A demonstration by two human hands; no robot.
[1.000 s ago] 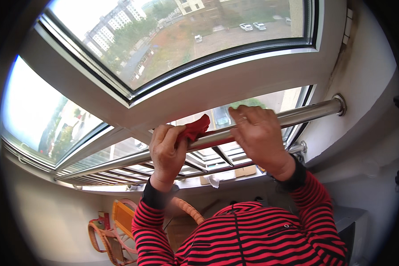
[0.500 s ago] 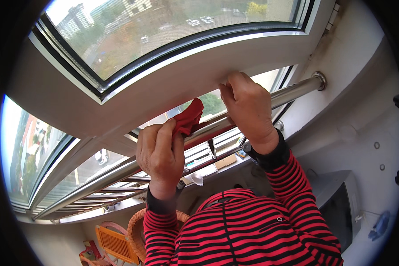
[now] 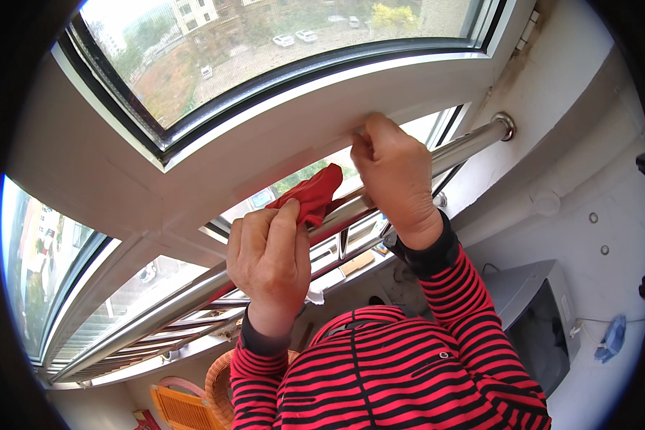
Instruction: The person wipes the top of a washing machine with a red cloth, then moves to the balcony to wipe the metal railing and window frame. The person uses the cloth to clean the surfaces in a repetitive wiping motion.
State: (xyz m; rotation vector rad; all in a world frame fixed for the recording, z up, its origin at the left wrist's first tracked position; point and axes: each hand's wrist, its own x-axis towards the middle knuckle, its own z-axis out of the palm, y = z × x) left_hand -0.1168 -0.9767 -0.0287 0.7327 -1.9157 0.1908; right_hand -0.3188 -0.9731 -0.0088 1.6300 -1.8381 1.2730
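Note:
A red cloth (image 3: 312, 195) is pinched in the fingers of my left hand (image 3: 269, 254). One end of it sticks up toward the right, in front of the lower window pane and just above the steel rail (image 3: 351, 209). To the right, my right hand (image 3: 395, 163) is raised against the white window frame (image 3: 279, 132) with its fingers curled together. Whatever those fingers hold, if anything, is hidden. Behind its wrist runs the rail, which slants from lower left to upper right.
Large panes (image 3: 279, 43) with dark seals look out on parked cars below. Under the rail are thinner metal bars. A grey television (image 3: 537, 322) stands at lower right, near a blue cloth-like item (image 3: 610, 339) by the wall. Wicker and orange chairs (image 3: 186, 407) stand at lower left.
My left hand has shifted slightly right and down with the red cloth, which now leans more to the right. My right hand stays curled by the frame. The whole view has turned a little.

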